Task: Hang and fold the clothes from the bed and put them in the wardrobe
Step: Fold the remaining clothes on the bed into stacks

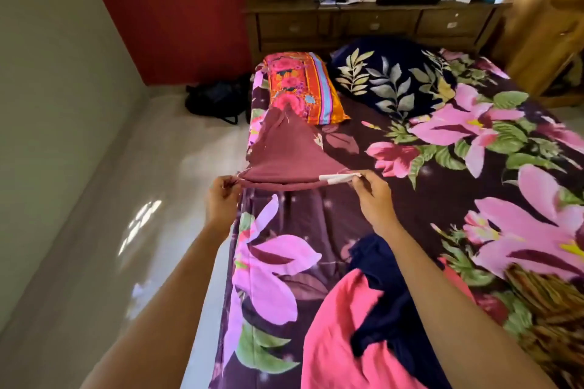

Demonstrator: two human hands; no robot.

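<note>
A maroon garment [286, 153] is stretched out over the left side of the bed [347, 215], its far end lying toward the pillows. My left hand [222, 199] pinches its near left corner. My right hand [374, 196] pinches the near right corner, where a white band shows. The near edge is held taut above the floral sheet. A pink garment [341, 335] and a dark navy garment [382, 300] lie in a heap on the bed close to me, under my right forearm.
An orange floral pillow [303, 88] and a navy leaf-print pillow [388, 79] lie at the head. A brown patterned cloth [550, 309] sits at the right. A wooden headboard shelf [373, 6] holds small items. A black bag [218, 98] rests on the tiled floor at the left.
</note>
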